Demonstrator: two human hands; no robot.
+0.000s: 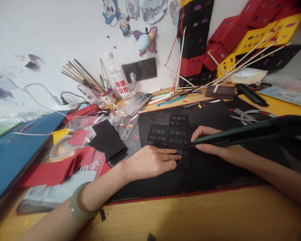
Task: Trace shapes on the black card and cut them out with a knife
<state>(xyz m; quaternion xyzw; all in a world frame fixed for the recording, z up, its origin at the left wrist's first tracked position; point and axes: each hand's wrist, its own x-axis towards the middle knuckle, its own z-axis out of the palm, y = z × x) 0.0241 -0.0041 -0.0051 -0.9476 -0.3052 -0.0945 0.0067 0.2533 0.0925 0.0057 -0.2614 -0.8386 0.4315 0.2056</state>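
Note:
A black paper sheet (169, 132) with small cut-out shapes (stars, circles, squares, a triangle) lies on a black cutting mat (205, 167). My left hand (153, 162), with a ring and a jade bangle on the wrist, lies flat with fingers stretched out, pressing the sheet's near edge. My right hand (210, 142) is closed around a long dark green tool (253, 132) whose tip touches the sheet beside the left fingertips.
Red paper pieces (52, 169) and black cards (107, 139) are piled at left, near a blue folder (17, 147). A cup of sticks (106, 95), a bottle (119, 82), pens, and red, yellow and black paper boxes (228, 36) line the wall.

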